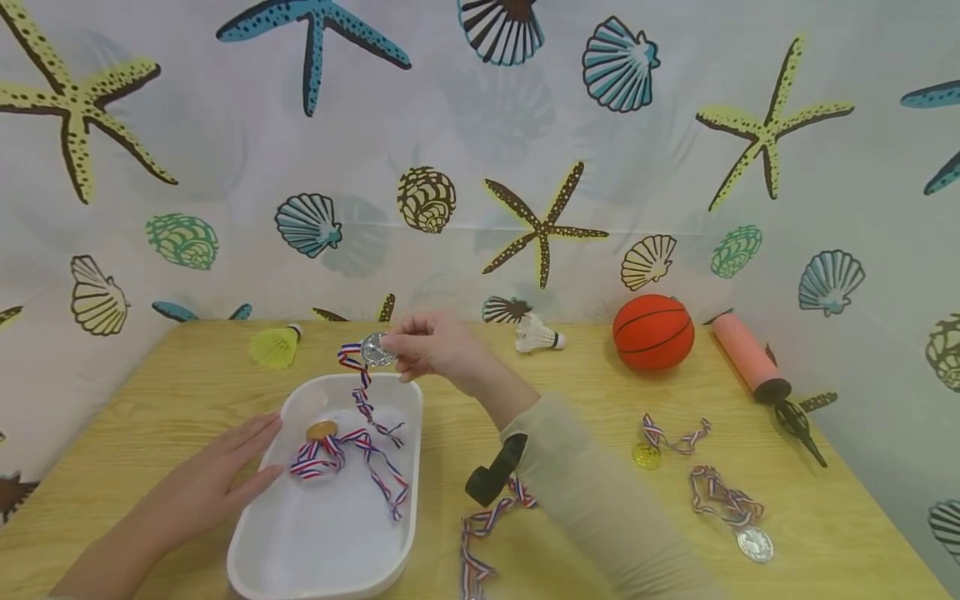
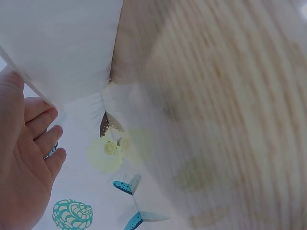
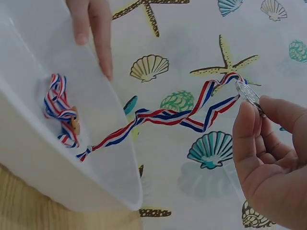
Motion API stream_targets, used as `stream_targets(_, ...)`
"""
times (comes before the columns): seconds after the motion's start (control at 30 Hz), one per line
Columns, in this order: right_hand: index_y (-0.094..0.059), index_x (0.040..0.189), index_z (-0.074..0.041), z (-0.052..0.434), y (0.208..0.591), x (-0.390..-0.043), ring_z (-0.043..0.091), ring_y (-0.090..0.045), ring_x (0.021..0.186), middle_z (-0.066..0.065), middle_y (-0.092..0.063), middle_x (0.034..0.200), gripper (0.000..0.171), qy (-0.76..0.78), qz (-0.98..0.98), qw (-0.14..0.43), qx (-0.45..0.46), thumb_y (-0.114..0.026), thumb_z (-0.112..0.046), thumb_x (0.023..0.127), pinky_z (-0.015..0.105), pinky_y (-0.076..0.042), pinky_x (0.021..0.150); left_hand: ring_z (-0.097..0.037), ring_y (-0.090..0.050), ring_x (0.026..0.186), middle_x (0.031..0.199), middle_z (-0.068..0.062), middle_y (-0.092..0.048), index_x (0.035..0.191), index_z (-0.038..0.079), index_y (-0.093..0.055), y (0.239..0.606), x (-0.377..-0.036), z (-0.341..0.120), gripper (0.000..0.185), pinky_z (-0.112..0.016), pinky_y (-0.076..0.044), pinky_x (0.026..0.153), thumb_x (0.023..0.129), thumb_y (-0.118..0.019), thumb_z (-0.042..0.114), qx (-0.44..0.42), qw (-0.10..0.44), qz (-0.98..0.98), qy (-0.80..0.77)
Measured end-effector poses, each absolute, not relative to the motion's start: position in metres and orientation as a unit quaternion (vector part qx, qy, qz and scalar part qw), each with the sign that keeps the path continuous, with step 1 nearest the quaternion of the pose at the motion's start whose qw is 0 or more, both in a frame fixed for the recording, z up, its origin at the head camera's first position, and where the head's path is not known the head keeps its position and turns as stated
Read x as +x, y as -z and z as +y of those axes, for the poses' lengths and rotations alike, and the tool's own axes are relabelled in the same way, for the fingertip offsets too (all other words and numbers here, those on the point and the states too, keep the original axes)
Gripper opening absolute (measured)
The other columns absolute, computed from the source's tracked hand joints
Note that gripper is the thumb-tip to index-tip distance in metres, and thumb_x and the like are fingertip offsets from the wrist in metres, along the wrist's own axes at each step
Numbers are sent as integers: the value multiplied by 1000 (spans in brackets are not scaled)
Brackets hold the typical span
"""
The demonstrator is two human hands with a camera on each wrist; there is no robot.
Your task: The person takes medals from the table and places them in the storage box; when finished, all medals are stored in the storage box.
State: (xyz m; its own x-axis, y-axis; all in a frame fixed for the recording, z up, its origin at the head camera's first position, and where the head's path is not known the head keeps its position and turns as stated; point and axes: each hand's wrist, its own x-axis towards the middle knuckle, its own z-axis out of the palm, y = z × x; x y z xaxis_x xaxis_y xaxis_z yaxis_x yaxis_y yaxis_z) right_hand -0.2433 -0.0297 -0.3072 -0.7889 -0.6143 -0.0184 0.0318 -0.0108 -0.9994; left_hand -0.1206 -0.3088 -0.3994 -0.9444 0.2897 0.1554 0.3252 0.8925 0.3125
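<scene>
My right hand [image 1: 442, 350] pinches a silver medal [image 1: 377, 350] by its edge, above the far end of a white tray [image 1: 315, 542]. From the medal a twisted red, white and blue ribbon [image 3: 168, 117] hangs down, its tail over the tray. Inside the tray lies a bronze-coloured medal [image 1: 322, 430] with its striped ribbon bunched beside it. My left hand [image 1: 213, 483] rests against the tray's left side, fingers fairly straight; the left wrist view shows the fingers [image 2: 45, 139] along the outside of the wall.
Right of the tray lie a striped ribbon [image 1: 480, 525] partly under my right forearm, a gold medal [image 1: 647, 455] and another silver medal [image 1: 754, 543]. Along the back are a yellow shuttlecock [image 1: 276, 346], a white shuttlecock [image 1: 536, 335], an orange ball [image 1: 653, 332] and a pink hand pump [image 1: 750, 358].
</scene>
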Motion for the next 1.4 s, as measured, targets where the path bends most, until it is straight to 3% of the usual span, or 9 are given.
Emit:
stream_targets(0.47, -63, 76, -1, -61, 349, -255, 12, -52, 48, 7, -59, 68, 12, 518, 814, 176, -193, -67, -9, 85, 32, -55, 55, -45, -34, 124, 138, -24, -37, 135, -4, -42, 399, -123, -313, 61, -60, -29, 97, 91, -57, 35, -167, 70, -968, 172)
stream_targets(0.8, -58, 62, -8, -88, 364, -251, 9, -49, 41, -1, -55, 54, 25, 335, 907, 114, -229, -70, -16, 83, 18, -40, 39, -45, -34, 124, 138, -25, -37, 135, -4, -42, 399, -128, -315, 61, -60, -30, 96, 91, -56, 36, -172, 69, -967, 173)
stream_targets(1.13, -64, 66, -8, -102, 375, -247, 6, -50, 47, -5, -55, 59, 21, 236, 941, 89, -225, -70, -19, 83, 16, -41, 43, -45, -33, 124, 139, -25, -36, 135, -5, -41, 395, -131, -315, 62, -60, -29, 96, 92, -56, 36, -175, 60, -967, 173)
stream_targets(1.4, -66, 68, -13, -106, 385, -248, 9, -56, 62, -7, -60, 65, 16, 100, 955, 9, -280, -69, -20, 81, 20, -46, 58, -45, -36, 123, 137, -24, -39, 134, -4, -43, 400, -129, -315, 60, -58, -30, 97, 91, -57, 35, -184, 84, -965, 169)
